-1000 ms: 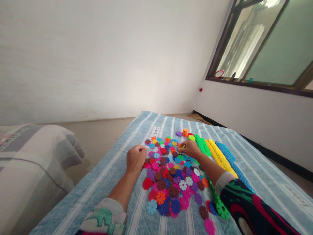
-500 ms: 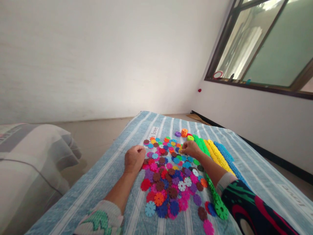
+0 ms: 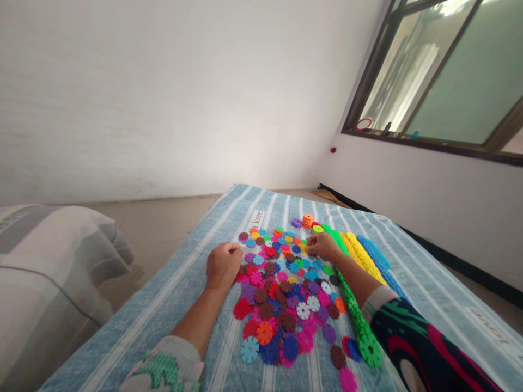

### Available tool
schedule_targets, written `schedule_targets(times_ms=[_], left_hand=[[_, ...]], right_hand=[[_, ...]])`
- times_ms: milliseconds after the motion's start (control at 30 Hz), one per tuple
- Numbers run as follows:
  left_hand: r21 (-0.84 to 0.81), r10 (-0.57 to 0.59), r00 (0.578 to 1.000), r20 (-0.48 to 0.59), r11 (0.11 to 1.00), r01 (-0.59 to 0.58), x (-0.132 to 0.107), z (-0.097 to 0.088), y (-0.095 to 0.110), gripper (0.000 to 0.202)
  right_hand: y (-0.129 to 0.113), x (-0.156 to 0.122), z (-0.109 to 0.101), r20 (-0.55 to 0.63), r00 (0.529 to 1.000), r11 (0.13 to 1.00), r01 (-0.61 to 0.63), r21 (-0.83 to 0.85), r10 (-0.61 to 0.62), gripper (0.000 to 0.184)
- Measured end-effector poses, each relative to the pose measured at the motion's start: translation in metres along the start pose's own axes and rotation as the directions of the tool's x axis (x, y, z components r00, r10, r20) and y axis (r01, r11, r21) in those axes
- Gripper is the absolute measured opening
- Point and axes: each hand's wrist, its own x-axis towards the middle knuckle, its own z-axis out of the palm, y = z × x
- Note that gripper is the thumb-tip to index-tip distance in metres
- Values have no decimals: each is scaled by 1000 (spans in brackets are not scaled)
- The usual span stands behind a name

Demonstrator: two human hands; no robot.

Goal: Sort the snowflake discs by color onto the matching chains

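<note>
Many notched plastic discs (image 3: 265, 311) in mixed colours lie in a loose, overlapping heap between my hands. At the heap's left edge my left hand (image 3: 223, 264) rests closed, its fingers curled; whatever they may hold is hidden. My right hand (image 3: 323, 246) is over the upper right of the heap, thumb and fingertips pressed together beside a yellow disc (image 3: 303, 248). Whether the fingertips grip that disc or another piece cannot be made out. Beneath and beside my right forearm runs a long green chain of joined discs (image 3: 354, 310).
Right of the green chain lie yellow chains (image 3: 363, 256) and blue chains (image 3: 378, 260). An orange stack of discs (image 3: 308, 220) and a purple disc (image 3: 297, 222) sit beyond the heap. A striped blue cloth (image 3: 183, 305) covers the surface. A draped grey-white cover (image 3: 61, 272) stands to the left.
My right hand has shifted slightly to the right, its fingertips still together. My left hand stays closed in nearly the same place.
</note>
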Motion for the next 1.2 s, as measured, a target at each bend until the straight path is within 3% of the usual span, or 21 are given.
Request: schedule_targets(times_ms=[233, 367, 733, 1033, 1200], left_hand=[[8, -12, 1000, 3, 1000, 12, 1, 0, 1, 27], [1, -9, 1000, 2, 1000, 9, 1, 1, 1, 28], [49, 2, 1000, 6, 999, -2, 10, -1, -3, 27], [96, -36, 999, 38, 995, 32, 16, -2, -2, 31], [118, -20, 999, 35, 993, 16, 17, -3, 0, 30]], right_hand=[[-7, 7, 2, -4, 998, 987, 62, -151, -63, 28], [-10, 6, 3, 18, 997, 976, 73, -203, -71, 31], [-21, 6, -3, 26, 999, 978, 46, -206, -42, 15], [-25, -7, -1, -98, 994, 991, 44, -127, -57, 8], [-15, -23, -25, -114, 990, 994, 76, -73, -84, 4]])
